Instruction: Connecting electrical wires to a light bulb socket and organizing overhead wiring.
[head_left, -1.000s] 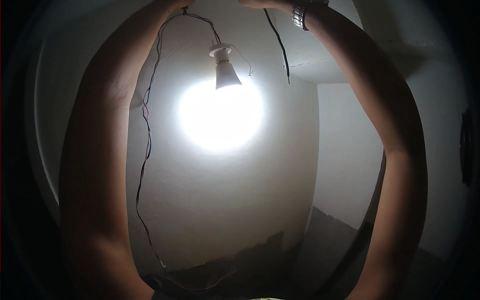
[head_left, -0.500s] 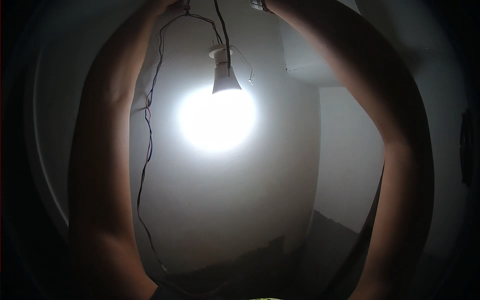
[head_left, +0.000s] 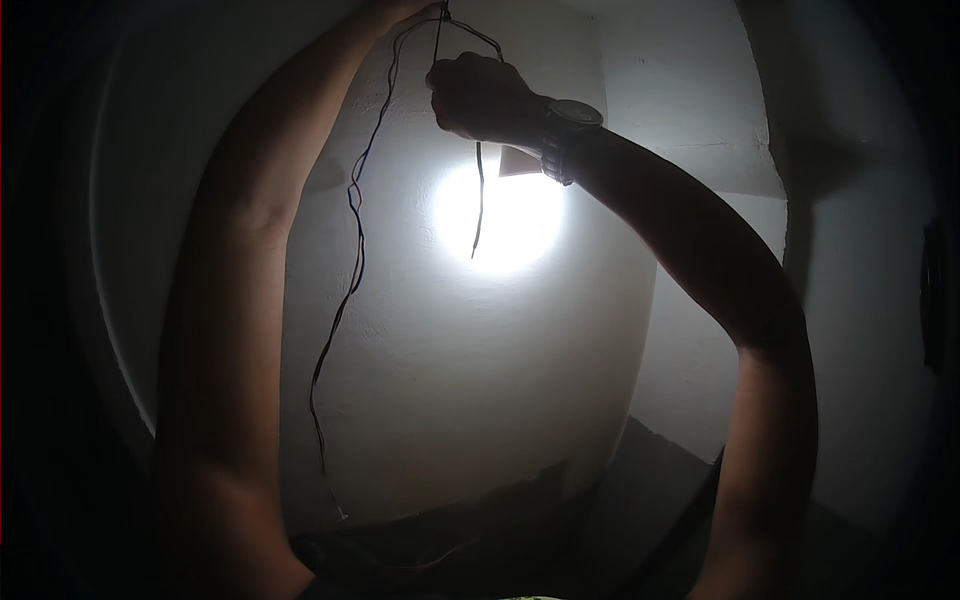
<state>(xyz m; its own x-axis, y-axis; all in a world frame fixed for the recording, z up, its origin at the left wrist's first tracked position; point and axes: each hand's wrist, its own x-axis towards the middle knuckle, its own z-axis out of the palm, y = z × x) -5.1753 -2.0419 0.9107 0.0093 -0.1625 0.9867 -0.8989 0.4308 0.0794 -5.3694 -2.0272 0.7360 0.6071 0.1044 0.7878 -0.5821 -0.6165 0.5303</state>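
Note:
My right hand [head_left: 482, 98], with a watch [head_left: 572, 112] on its wrist, is closed around a black wire [head_left: 479, 200]. The wire's loose end hangs below the fist. Behind that hand and wrist glows a light bulb [head_left: 515, 215], its holder hidden from sight. My left hand [head_left: 402, 9] is at the top edge, mostly cut off, close to a knot of dark wires [head_left: 445, 14]; its fingers cannot be made out. From the knot, a twisted strand of dark, red and blue wire [head_left: 357, 235] dangles beside my left forearm.
A pale wall [head_left: 470, 400] stands behind the bulb, with a dark band along its lower part. To the right the wall turns a corner near a protruding block [head_left: 680, 110]. A dark object [head_left: 932, 295] is at the far right.
My right hand has come down and left from the top edge and closed on the black wire, covering the bulb holder. In the picture, wires and bulb have shifted right.

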